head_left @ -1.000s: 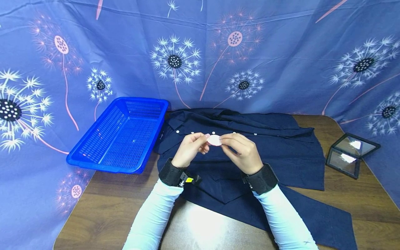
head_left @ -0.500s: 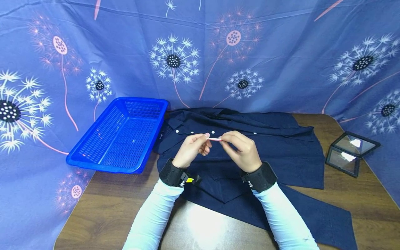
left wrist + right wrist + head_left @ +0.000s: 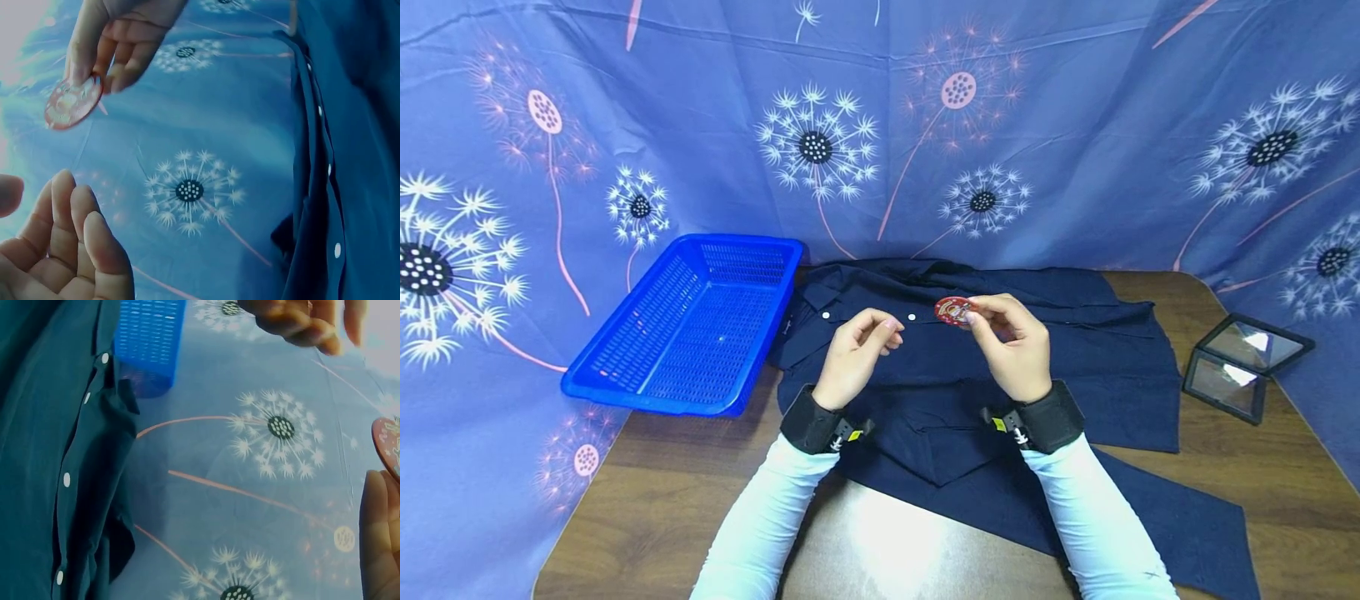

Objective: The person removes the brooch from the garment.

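A flat round red disc (image 3: 949, 309) with a light printed picture is held up over the dark navy shirt (image 3: 1097, 375). My right hand (image 3: 1018, 350) pinches it by its right edge between thumb and fingers. In the left wrist view the disc (image 3: 65, 109) hangs tilted from those fingers, and only part of the disc (image 3: 387, 447) enters the right wrist view. My left hand (image 3: 850, 358) is raised a short way left of it, fingers loosely bent and holding nothing. The shirt lies spread with a row of white buttons (image 3: 912, 317) along its placket.
A blue perforated plastic basket (image 3: 737, 398) stands to the left on the wooden table (image 3: 647, 500). At the right lies a black hinged frame (image 3: 1225, 385) with two glossy panels. A blue dandelion-print cloth (image 3: 880, 50) hangs behind the table.
My left hand has let go of the disc. The right hand has moved right and slightly away with it, turning it from its white side, through edge-on, to its red printed face.
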Tool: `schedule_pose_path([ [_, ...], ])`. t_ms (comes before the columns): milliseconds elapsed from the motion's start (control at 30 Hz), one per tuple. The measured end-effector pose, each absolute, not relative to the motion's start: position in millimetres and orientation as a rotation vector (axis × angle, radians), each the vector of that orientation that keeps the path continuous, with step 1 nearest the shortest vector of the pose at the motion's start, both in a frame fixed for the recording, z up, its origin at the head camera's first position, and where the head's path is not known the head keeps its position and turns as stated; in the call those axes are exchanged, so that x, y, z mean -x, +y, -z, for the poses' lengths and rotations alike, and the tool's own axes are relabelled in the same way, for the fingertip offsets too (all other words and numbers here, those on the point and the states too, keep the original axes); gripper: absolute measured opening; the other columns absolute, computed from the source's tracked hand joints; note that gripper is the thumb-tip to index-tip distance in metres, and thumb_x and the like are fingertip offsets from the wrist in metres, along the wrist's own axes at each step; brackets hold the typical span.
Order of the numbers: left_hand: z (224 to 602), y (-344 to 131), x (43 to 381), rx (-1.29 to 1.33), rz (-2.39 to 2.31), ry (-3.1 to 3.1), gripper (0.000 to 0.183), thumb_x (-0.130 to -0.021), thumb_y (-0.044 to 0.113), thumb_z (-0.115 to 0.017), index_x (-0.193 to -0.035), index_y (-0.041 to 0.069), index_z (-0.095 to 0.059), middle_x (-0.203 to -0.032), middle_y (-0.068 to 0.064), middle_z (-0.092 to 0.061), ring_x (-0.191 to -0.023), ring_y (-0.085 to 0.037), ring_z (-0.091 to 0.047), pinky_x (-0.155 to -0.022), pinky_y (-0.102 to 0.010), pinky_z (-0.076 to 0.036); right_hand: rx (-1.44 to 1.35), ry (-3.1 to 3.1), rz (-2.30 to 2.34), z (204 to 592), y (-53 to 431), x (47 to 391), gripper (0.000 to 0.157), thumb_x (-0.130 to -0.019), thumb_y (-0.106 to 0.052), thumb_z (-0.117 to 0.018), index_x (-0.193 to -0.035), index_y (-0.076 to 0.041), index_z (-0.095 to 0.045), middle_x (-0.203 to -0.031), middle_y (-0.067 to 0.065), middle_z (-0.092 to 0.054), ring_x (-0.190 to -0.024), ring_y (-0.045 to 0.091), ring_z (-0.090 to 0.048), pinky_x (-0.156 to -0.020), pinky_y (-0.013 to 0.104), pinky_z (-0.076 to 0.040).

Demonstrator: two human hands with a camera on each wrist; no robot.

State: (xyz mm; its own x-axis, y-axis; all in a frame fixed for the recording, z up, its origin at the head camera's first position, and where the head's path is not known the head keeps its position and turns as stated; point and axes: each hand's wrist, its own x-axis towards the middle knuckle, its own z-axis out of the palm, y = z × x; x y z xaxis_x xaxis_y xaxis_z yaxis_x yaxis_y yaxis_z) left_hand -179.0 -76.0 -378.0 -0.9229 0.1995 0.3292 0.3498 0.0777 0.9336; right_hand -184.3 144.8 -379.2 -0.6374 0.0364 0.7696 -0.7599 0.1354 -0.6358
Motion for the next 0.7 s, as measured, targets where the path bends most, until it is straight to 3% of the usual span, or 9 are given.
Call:
schedule_pose_path([
  [167,379,-84,175,0.650,1.763,-2.253,0.024,-0.101,0.016,-0.054,-0.119,0.004,-0.063,-0.115,-0.015,-0.067,-0.105,-0.020,-0.064,-0.089,-0.036,-0.053,-0.610,-1.706,-1.663,375,164,185,0.019,-0.087,0.008,-0.066,-0.104,0.017,-0.063,-0.091,-0.004,-0.069,-0.074,0.003,-0.065,-0.066,0.014,-0.053],
  [367,387,-96,177,0.697,1.335,-2.310,0.039,-0.099,0.023,-0.057,-0.136,0.013,-0.056,-0.139,-0.006,-0.057,-0.131,-0.021,-0.051,-0.106,-0.044,-0.044,-0.501,-1.658,-1.694,375,194,186,0.021,-0.084,0.014,-0.064,-0.105,0.019,-0.062,-0.089,-0.006,-0.071,-0.075,0.002,-0.067,-0.067,0.013,-0.052],
  [500,394,-103,178,0.649,1.087,-2.400,0.053,-0.097,0.033,-0.059,-0.146,0.016,-0.046,-0.154,-0.006,-0.043,-0.148,-0.026,-0.029,-0.119,-0.050,-0.026,-0.454,-1.603,-1.745,376,216,187,0.021,-0.083,0.016,-0.064,-0.104,0.021,-0.062,-0.089,-0.003,-0.074,-0.076,0.003,-0.069,-0.066,0.012,-0.053],
  [700,404,-110,175,0.460,0.767,-2.714,0.079,-0.092,0.059,-0.054,-0.157,0.035,-0.016,-0.166,-0.004,-0.003,-0.151,-0.042,0.005,-0.117,-0.066,-0.011,-0.387,-1.498,-1.840,379,246,187,0.018,-0.083,0.016,-0.063,-0.100,0.019,-0.064,-0.082,0.002,-0.074,-0.067,0.006,-0.068,-0.063,0.014,-0.054],
])
